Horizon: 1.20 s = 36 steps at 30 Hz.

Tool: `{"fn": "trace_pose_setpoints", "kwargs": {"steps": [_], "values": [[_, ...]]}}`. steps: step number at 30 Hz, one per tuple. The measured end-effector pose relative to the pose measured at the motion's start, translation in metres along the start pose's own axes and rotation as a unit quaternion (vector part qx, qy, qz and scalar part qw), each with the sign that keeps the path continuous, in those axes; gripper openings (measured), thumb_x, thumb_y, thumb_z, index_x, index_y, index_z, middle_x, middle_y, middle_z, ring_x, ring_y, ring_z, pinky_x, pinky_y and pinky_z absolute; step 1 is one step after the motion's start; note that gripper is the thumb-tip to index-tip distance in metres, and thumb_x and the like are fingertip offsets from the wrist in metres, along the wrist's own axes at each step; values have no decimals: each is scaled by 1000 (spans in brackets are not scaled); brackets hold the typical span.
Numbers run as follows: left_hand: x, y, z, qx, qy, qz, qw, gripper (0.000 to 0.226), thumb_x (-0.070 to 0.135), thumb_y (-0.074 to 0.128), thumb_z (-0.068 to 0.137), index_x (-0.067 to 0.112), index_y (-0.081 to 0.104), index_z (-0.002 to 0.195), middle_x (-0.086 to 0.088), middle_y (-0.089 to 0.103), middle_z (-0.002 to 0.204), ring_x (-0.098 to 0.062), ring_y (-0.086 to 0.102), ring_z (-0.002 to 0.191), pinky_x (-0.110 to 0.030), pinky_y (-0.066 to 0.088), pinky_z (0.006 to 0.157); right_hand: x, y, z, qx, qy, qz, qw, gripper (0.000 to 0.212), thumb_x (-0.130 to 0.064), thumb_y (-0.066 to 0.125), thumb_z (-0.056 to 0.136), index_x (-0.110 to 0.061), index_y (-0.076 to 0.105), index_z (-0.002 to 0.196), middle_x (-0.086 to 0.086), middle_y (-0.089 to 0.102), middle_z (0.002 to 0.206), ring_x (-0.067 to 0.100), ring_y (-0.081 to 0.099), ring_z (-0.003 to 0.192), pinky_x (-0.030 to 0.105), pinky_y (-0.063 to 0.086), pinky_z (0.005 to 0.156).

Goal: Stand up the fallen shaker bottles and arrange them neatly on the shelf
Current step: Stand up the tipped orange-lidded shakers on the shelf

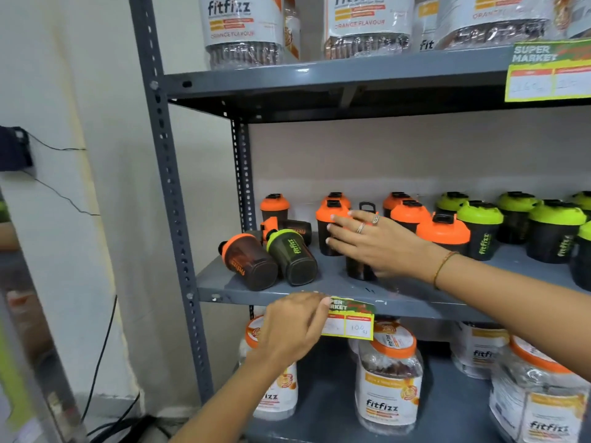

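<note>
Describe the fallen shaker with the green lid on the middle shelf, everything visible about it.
The green-lidded shaker lies on its side near the left end of the middle shelf, base toward the camera, lid pointing back. Its body looks like dark translucent plastic, with green "fitfizz" lettering along the side. It rests close against a fallen orange-lidded shaker on its left; another fallen one lies behind. Neither hand touches it.

3 shakers toppled — shelf left.
</note>
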State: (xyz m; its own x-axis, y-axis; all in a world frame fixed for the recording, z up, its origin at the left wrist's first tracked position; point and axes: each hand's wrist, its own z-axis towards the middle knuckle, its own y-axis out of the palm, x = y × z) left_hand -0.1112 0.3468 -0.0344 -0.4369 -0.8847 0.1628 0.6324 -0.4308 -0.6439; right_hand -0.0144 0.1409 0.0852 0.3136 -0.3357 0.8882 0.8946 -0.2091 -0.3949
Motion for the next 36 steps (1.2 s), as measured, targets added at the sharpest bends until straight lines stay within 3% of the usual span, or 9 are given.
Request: {"fn": "trace_pose_setpoints", "kwargs": {"steps": [3, 6, 10, 13, 20, 23, 26, 31, 36], "values": [[-31, -31, -24, 91, -69, -18, 993, 45, 41, 36, 99, 18, 74, 91, 7, 74, 89, -10, 66, 82, -27, 51, 69, 3, -20, 15, 46, 89, 65, 993, 64, -27, 67, 73, -12, 56, 134, 14, 58, 137, 35, 48, 135, 46, 40, 107], [-64, -55, -34, 115, -183, 15, 976, 37, 32, 39, 98, 16, 69, 115, 1, 72, 105, -17, 67, 92, -26, 51, 75, -1, -35, 39, 64, 177, 172, 967, 56, -32, 57, 82, -15, 56, 135, 10, 65, 126, 32, 57, 123, 44, 51, 93], [-95, -61, -18, -16, -217, 121, 968, 36, 19, 44, 97, 3, 55, 128, -19, 59, 132, -34, 58, 118, -45, 49, 97, -8, -45, 77, -4, 305, 328, 894, 54, -44, 50, 90, -18, 51, 137, 11, 66, 127, 37, 60, 116, 46, 52, 85], [-111, -59, 2, -111, -225, 138, 958, 33, 21, 41, 96, 2, 55, 119, -21, 58, 127, -35, 54, 118, -46, 46, 98, -8, -38, 101, -94, 345, 402, 843, 57, -53, 54, 90, -14, 57, 131, 18, 64, 129, 41, 58, 120, 44, 48, 90], [-144, -40, 27, -222, -262, 112, 933, 44, 31, 31, 97, 4, 49, 127, -22, 49, 137, -36, 44, 129, -50, 32, 111, -21, -10, 126, -234, 356, 503, 752, 55, -68, 48, 91, -15, 55, 80, 18, 68, 109, 29, 57, 87, 32, 45, 75], [-152, -34, 33, -238, -243, 107, 934, 52, 32, 24, 100, 2, 39, 139, -21, 39, 148, -33, 31, 140, -46, 16, 118, -28, -1, 133, -251, 384, 571, 681, 78, -81, 51, 77, -14, 63, 115, 15, 66, 119, 30, 65, 94, 40, 60, 82], [-160, -30, 36, -257, -232, 110, 932, 59, 39, 18, 100, 6, 22, 150, -15, 24, 158, -26, 16, 147, -41, 8, 119, -35, 7, 138, -259, 394, 625, 622, 93, -82, 65, 64, -15, 56, 128, 12, 62, 119, 31, 66, 100, 46, 64, 74], [-161, -27, 33, -253, -217, 127, 934, 60, 42, 15, 100, 10, 21, 151, -11, 23, 159, -23, 17, 147, -40, 10, 119, -43, 12, 140, -240, 411, 644, 599, 86, -70, 71, 70, -12, 54, 132, 12, 64, 121, 30, 65, 104, 46, 61, 83], [-159, -29, 31, -246, -208, 135, 937, 59, 38, 18, 101, 6, 25, 149, -14, 26, 157, -24, 21, 146, -41, 12, 118, -44, 2, 133, -189, 430, 558, 684, 97, -84, 60, 63, -14, 56, 130, 13, 65, 126, 32, 62, 109, 36, 53, 85]]}}
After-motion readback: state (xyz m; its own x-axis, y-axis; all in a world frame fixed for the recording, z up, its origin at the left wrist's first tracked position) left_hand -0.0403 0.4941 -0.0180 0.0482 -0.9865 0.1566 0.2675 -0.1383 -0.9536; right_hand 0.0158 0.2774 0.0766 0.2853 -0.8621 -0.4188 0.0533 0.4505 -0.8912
